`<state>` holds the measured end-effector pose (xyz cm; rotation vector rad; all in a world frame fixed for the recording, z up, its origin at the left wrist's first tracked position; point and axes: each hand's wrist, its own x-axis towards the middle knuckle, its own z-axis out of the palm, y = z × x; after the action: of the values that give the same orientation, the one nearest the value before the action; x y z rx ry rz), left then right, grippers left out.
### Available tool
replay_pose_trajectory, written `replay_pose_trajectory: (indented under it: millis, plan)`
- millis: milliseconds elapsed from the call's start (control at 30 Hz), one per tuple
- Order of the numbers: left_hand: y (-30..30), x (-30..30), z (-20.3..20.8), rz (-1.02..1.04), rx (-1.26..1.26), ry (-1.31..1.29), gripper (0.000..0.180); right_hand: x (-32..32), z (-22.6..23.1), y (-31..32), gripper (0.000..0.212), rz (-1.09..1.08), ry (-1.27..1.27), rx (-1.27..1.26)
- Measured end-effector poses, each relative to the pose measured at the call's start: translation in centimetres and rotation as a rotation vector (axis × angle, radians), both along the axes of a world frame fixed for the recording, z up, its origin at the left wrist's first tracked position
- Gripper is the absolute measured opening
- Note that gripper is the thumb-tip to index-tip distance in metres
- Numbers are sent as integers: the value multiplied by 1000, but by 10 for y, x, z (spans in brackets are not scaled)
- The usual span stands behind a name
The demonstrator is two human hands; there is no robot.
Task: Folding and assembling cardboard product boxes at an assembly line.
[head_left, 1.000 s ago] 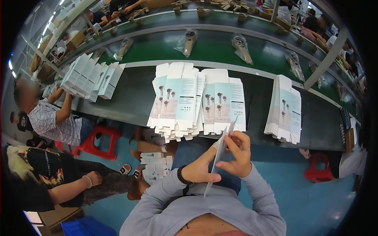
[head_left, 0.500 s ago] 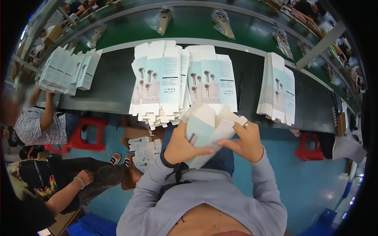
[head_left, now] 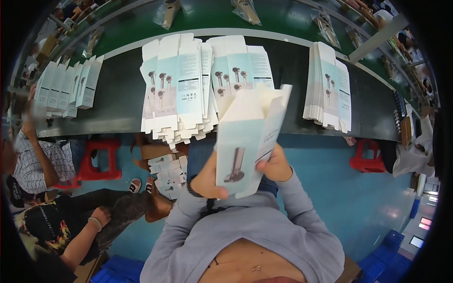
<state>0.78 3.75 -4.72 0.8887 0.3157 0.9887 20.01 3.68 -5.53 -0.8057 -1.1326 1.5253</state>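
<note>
A light-blue and white carton [head_left: 239, 141], opened out into a box shape, is held between my two hands in front of my body. Its top flaps stand open, and a picture of a handheld device shows on its front panel. My left hand [head_left: 207, 178] grips its lower left side, with the thumb across the bottom. On the other side, my right hand [head_left: 276, 166] presses its thumb to the side panel; its other fingers are mostly hidden. Just beyond the box, a stack of flat cartons [head_left: 188, 70] and a second flat stack [head_left: 262, 66] lie on the dark table [head_left: 288, 61].
More flat cartons [head_left: 325, 89] lie at the right, and several formed cartons [head_left: 61, 89] stand at the far left. Bagged handheld devices [head_left: 246, 12] lie on the green conveyor [head_left: 207, 19]. A co-worker's arm [head_left: 85, 236] and red stool [head_left: 100, 160] are on my left.
The carton has been raised and turned more upright, its front panel now facing me. My right hand has moved from the top flaps down to the side. The whole view has shifted slightly.
</note>
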Motion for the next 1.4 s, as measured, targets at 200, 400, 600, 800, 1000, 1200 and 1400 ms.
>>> replay_pose_trajectory:
  millis: [200, 400, 600, 800, 1000, 1200, 1400]
  plan:
    - [-6, 31, 0, 447, 128, 457, 95, 4, -1, 9, 102, -321, -424, 156]
    - [-1, 37, -2, 477, 705, 811, 109, -17, -5, -9, 113, -230, -78, 73]
    - [15, 13, 18, 607, 1126, 663, 96, -1, -3, -5, 92, -67, -266, 351]
    - [26, 7, 28, 406, 1017, 731, 66, -9, 2, 0, 83, -167, -360, 600]
    - [14, 36, 21, 565, 663, 314, 59, -45, 23, -2, 44, -314, 52, 379]
    - [22, 34, 27, 715, 706, 224, 65, -53, 19, 3, 39, -317, 327, 425]
    - [20, 14, 30, 658, 922, 507, 74, -35, 22, 2, 26, -405, -110, 570]
